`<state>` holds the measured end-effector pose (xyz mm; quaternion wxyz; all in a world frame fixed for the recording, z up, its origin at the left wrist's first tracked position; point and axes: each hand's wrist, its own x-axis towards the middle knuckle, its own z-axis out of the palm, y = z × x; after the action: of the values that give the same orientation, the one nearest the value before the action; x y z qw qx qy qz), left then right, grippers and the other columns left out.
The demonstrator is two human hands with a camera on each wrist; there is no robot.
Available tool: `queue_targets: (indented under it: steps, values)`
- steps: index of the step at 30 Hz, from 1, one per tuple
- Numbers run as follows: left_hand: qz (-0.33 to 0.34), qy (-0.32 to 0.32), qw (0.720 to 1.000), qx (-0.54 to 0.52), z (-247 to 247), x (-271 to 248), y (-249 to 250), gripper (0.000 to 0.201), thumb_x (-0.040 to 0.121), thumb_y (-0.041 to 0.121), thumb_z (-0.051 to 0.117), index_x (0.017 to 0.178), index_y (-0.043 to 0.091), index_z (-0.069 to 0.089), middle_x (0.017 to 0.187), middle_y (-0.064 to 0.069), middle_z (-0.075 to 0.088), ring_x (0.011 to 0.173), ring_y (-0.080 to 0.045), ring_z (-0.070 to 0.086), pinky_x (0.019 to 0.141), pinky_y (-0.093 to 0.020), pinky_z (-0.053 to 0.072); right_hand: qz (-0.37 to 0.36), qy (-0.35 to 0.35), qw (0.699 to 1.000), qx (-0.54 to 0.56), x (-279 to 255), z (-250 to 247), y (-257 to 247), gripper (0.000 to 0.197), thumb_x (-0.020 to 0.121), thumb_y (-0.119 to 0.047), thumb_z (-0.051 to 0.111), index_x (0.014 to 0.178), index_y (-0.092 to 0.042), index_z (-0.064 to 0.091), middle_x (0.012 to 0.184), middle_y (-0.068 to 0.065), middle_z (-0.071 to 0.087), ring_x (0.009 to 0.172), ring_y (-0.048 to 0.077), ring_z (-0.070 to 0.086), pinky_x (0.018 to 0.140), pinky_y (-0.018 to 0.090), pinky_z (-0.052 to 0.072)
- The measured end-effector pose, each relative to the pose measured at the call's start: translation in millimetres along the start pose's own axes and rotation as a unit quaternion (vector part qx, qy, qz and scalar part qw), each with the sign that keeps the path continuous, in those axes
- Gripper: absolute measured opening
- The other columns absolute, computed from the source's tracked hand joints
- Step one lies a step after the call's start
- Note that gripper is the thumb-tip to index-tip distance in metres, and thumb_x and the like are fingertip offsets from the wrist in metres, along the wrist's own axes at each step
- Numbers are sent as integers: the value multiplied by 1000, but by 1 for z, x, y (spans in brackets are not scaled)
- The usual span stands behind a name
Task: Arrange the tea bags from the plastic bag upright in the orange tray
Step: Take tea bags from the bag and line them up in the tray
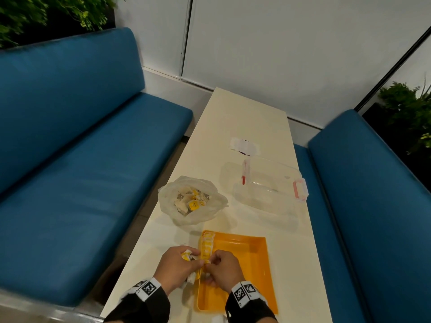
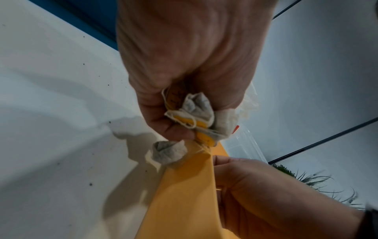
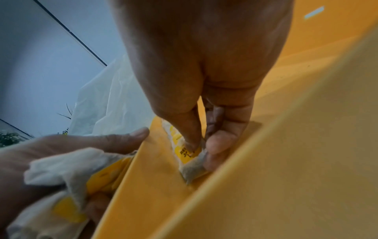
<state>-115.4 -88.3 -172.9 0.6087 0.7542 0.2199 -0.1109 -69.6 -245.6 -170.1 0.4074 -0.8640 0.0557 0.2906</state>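
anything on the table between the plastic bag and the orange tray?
No. In the head view only a bare strip of table separates the plastic bag from the far rim of the orange tray.

Right hand: a tea bag is pinched against the inner wall of the orange tray.
Left hand: a bunch of tea bags is gripped just outside the tray.
Plastic bag: seen behind.

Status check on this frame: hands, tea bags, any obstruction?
Left hand grips a bunch of tea bags beside the orange tray. Right hand pinches one tea bag upright at the row's end. No obstruction seen.
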Motion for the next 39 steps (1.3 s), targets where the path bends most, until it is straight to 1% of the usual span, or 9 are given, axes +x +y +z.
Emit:
queue_targets:
  steps: [5,13,15,17,20,23,30,35,39]
  values:
    - [-9,-5,1000,-10,0,2,-4,21,71,24,91,89,27,80,90,7,77,84,-6,72,84,-30,59,0,25,1000,-9,1,3,-6,16,86,-6,62,77,-14,52,66,13,66,50,22,65,45,27,50]
    - [-69,-21,989,-131,-9,-2,-3,15,79,16,85,93,19,81,86,-1,79,81,-18,74,72,-34,60,17,45,999,-12,-1,1,-7,21,84,-9,68,77,-16,50,74,12,70,53,21,66,47,31,55]
    - [-109,-29,960,-255,-19,-7,3,16,85,11,79,101,12,79,88,-9,76,70,-21,68,56,-30,54,-3,64,998,-15,-5,-6,-9,16,83,-16,71,77,-16,55,74,5,69,57,18,67,55,35,58]
    - [-142,-51,919,-365,-29,-12,8,21,90,10,72,111,6,74,90,-13,71,61,-18,61,47,-24,48,-30,58,998,19,-14,-13,-14,9,86,-14,68,83,-12,60,76,3,66,57,15,66,53,32,55]
    - [-157,-91,869,-461,-39,-15,13,25,91,14,68,115,7,71,97,-13,68,56,-16,60,42,-21,49,-73,9,993,92,-32,-22,-27,7,88,-8,65,94,-7,63,92,8,66,64,18,69,50,28,49]
    - [-152,-113,843,-504,-41,-18,19,31,84,17,71,114,8,71,98,-15,68,57,-17,60,40,-21,50,-99,-42,982,158,-45,-25,-41,15,86,-1,67,98,-9,66,102,9,66,75,20,68,55,29,52]
    - [-121,-113,875,-456,-33,-15,25,36,87,16,70,121,5,67,89,-13,68,60,-17,61,43,-22,50,-204,-18,975,86,-52,-21,-52,26,78,-22,80,101,-30,69,107,-16,68,96,4,64,73,23,55]
    - [-118,-94,876,-458,-28,-12,28,36,88,15,71,122,6,64,90,-14,68,66,-19,62,53,-26,52,-211,2,976,56,-49,-17,-57,23,76,-12,79,90,-27,69,75,-17,63,72,0,55,70,15,48]
    - [-111,-81,872,-469,-29,-10,32,35,87,11,72,121,5,65,96,-16,70,70,-21,64,55,-27,55,-179,12,982,57,-41,-17,-55,30,81,-4,72,98,-27,65,74,-6,55,64,1,49,65,17,47]
